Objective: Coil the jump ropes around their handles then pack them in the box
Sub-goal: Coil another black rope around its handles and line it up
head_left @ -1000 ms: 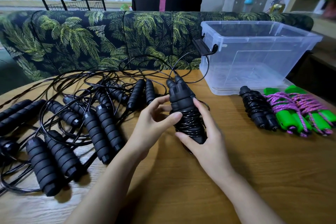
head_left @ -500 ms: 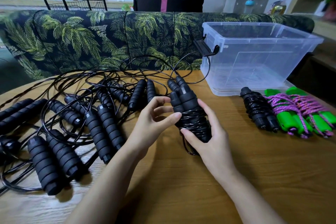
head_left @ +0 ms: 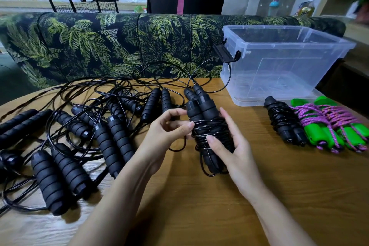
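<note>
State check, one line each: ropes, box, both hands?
held rope: cord mostly wound round its paired handles, one loop hanging loose at the bottom
right hand: grips held rope, thumb on the coils
left hand: pinches the cord at the coils
loose black ropes: uncoiled, tangled on the table
coiled black rope: wound, lying outside the box
green ropes: two, wound, outside box
box: open, no ropes inside

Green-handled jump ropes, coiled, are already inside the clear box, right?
No. The head view shows the green-handled jump ropes, coiled, lying on the table near the clear box, beside a coiled black jump rope, not inside it.
</note>
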The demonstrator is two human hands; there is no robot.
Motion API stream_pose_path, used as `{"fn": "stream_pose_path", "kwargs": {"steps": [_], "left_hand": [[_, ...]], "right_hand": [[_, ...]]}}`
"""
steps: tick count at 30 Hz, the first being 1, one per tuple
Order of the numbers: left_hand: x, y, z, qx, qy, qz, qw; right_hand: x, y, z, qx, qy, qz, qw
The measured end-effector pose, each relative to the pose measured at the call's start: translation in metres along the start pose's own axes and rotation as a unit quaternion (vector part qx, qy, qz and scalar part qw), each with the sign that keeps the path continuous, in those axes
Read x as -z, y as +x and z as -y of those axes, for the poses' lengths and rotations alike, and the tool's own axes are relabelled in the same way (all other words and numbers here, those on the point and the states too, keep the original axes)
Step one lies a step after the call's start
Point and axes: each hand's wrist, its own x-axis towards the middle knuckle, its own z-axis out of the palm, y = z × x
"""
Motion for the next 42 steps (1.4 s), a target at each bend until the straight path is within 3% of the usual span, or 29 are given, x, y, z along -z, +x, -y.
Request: {"fn": "stream_pose_path", "kwargs": {"steps": [3,7,13,18,24,27,30,33,36,39,42], "left_hand": [[-0.005,-0.001,0.003,0.002,0.009,-0.039,0.999],[-0.012,-0.002,0.008,-0.005,0.007,-0.065,0.998],[-0.018,-0.006,0.010,-0.010,0.003,-0.039,0.999],[-0.020,-0.007,0.012,0.005,0.030,0.038,0.999],[-0.008,-0.002,0.013,-0.026,0.085,0.043,0.995],[-0.006,0.000,0.014,-0.030,0.082,0.034,0.996],[-0.006,0.000,0.013,-0.021,0.060,0.023,0.998],[-0.005,0.001,0.011,-0.017,0.030,0.033,0.999],[-0.001,0.002,0.009,0.008,-0.006,0.093,0.996],[-0.001,0.001,0.009,0.024,-0.044,0.138,0.989],[-0.002,0.000,0.009,0.023,-0.051,0.117,0.992]], "right_hand": [[-0.003,0.002,-0.004,0.068,-0.138,-0.052,0.987],[-0.005,0.000,-0.009,0.171,-0.306,-0.085,0.933],[-0.012,-0.004,-0.009,0.136,-0.501,-0.089,0.850],[-0.010,-0.001,-0.015,0.133,-0.521,-0.144,0.830],[-0.008,-0.001,-0.018,0.152,-0.418,-0.143,0.884],[-0.008,0.000,-0.017,0.121,-0.288,-0.125,0.942],[-0.010,-0.001,-0.012,0.078,-0.172,-0.104,0.977],[-0.011,-0.004,-0.003,0.049,-0.090,-0.073,0.992],[-0.009,-0.005,0.002,0.040,-0.049,-0.029,0.998],[-0.009,-0.004,0.002,0.058,-0.049,-0.010,0.997],[-0.010,-0.003,-0.001,0.068,-0.059,-0.011,0.996]]}}
